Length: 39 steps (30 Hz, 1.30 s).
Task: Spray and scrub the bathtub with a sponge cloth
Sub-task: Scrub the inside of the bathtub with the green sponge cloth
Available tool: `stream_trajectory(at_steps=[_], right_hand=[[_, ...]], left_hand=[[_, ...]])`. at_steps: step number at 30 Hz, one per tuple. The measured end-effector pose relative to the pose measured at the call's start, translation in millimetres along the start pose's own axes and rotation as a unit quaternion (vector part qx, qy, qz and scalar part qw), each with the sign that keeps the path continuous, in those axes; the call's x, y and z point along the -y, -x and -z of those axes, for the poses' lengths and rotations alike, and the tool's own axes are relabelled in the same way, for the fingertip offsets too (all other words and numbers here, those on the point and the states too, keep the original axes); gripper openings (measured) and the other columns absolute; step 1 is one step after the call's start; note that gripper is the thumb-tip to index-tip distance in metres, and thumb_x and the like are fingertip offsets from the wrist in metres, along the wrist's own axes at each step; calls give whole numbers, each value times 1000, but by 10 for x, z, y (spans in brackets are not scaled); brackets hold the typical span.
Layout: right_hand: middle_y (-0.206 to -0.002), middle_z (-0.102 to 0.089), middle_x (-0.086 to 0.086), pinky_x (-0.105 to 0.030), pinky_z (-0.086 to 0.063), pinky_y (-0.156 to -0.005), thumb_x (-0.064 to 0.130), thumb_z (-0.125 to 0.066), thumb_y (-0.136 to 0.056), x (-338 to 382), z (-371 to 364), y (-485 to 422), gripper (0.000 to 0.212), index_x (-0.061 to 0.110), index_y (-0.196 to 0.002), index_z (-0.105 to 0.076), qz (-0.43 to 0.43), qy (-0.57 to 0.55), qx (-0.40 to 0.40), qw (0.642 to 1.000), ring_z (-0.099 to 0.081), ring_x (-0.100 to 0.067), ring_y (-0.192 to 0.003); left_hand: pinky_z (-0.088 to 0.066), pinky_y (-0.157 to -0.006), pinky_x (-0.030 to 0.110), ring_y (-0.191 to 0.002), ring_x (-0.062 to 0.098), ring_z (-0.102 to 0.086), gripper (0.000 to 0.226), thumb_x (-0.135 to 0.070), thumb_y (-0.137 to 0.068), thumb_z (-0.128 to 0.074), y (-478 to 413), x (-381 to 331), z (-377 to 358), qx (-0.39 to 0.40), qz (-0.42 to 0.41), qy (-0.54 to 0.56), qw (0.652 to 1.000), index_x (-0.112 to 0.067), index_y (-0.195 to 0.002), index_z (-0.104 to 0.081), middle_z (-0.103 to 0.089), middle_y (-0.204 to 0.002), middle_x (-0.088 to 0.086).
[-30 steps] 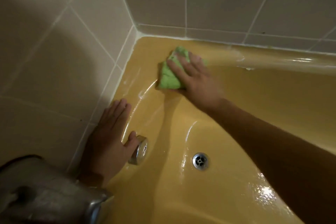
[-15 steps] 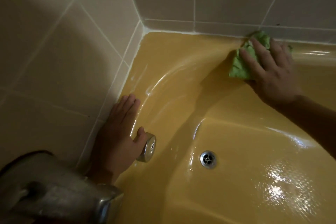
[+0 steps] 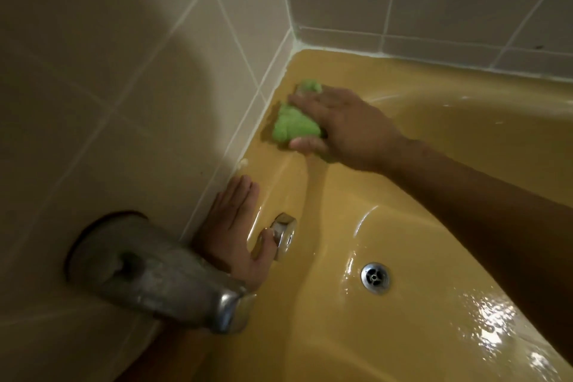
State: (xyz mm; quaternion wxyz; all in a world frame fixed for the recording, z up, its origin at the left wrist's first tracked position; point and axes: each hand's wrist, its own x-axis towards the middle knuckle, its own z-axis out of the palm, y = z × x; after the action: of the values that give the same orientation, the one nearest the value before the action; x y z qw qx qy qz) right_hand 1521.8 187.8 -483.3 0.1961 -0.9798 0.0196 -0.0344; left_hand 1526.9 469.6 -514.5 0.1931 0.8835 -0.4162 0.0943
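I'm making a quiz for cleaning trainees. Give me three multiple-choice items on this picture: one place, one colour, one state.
1. Where is the sponge cloth? A on the drain; B on the bathtub rim near the corner; C on the spout.
2. The cloth's colour? A green; B blue; C white.
3. The left hand is: A gripping the spout; B holding a bottle; C lying flat on the rim.
Answers: B, the right hand holds it by the wall; A, it is bright green; C, its fingers lie straight.
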Motion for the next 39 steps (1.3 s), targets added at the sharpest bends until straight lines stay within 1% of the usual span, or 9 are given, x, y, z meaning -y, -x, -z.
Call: stream_trajectory(at_steps=[4, 9, 15, 19, 22, 27, 30, 34, 39], right_hand=[[-155, -47, -16, -47, -30, -119, 70, -37, -98, 289, -4, -120, 75, 19, -152, -40, -127, 4, -56, 990, -41, -38, -141], [-162, -39, -9, -44, -23, -121, 69, -43, -96, 962, -257, 193, 77, 22, -156, -37, 85, -11, 47, 995, -31, -37, -150], [-156, -46, -13, -48, -32, -117, 67, -39, -96, 1145, -233, 291, 75, 18, -152, -41, -4, -34, 26, 999, -40, -38, -142], [-160, -41, -10, -39, -23, -122, 47, -58, -100, 1506, -341, 713, 68, 15, -157, -38, 160, -57, 116, 979, -33, -33, -148], [-154, -49, -9, -44, -33, -119, 32, -67, -98, 1446, -368, 593, 61, 20, -153, -43, 104, -35, 46, 993, -44, -32, -139], [-152, -49, -5, -45, -47, -107, 89, -42, -83, 1862, -523, 824, 91, 32, -154, -39, 73, -60, 114, 989, -47, -29, -137], [-165, -34, -9, -52, -40, -110, 71, -39, -94, 1995, -456, 1057, 82, 26, -161, -26, 171, -4, 160, 972, -35, -37, -147], [-162, -38, -10, -46, -40, -108, 68, -40, -98, 2264, -507, 1099, 75, 26, -159, -30, 82, 16, 115, 990, -40, -38, -143], [-166, -31, -7, -40, -22, -119, 66, -44, -99, 2782, -669, 1405, 75, 23, -159, -31, 240, 50, 186, 952, -28, -34, -151]], left_hand=[[-29, -123, 33, -145, 19, -41, 65, -31, -88, -54, 354, 10, -8, -34, 51, 14, 998, 8, -140, -57, -55, -148, 23], [-44, -82, 20, -95, 20, -69, 40, -37, -98, -60, 969, -256, 254, -36, 112, -117, 986, -4, -111, -77, -75, -102, 10], [-39, -120, 47, -151, 30, -40, 67, -29, -89, -62, 1347, -510, 299, -26, 150, -68, 986, -1, -150, -52, -49, -158, 15], [-36, -121, 53, -153, 31, -37, 73, -26, -84, -65, 1513, -653, 285, -34, 161, -102, 981, 3, -150, -50, -43, -161, 18], [-32, -124, 51, -156, 28, -31, 76, -27, -84, -61, 1636, -813, 300, -34, 211, -85, 973, 2, -152, -47, -38, -164, 17], [-23, -129, 47, -158, 28, -25, 78, -29, -84, -54, 1821, -992, 303, -25, 263, -45, 963, 2, -154, -42, -35, -166, 17], [-25, -127, 50, -158, 31, -25, 77, -24, -81, -52, 1931, -1152, 323, -39, 279, -37, 959, 4, -152, -44, -35, -165, 18], [-23, -128, 47, -158, 32, -23, 74, -13, -80, -54, 2085, -1357, 342, -50, 315, -42, 947, 4, -151, -46, -35, -165, 20], [-30, -126, 46, -156, 32, -27, 77, -20, -79, -43, 2274, -1679, 416, -45, 408, -43, 911, 0, -154, -44, -36, -164, 19]])
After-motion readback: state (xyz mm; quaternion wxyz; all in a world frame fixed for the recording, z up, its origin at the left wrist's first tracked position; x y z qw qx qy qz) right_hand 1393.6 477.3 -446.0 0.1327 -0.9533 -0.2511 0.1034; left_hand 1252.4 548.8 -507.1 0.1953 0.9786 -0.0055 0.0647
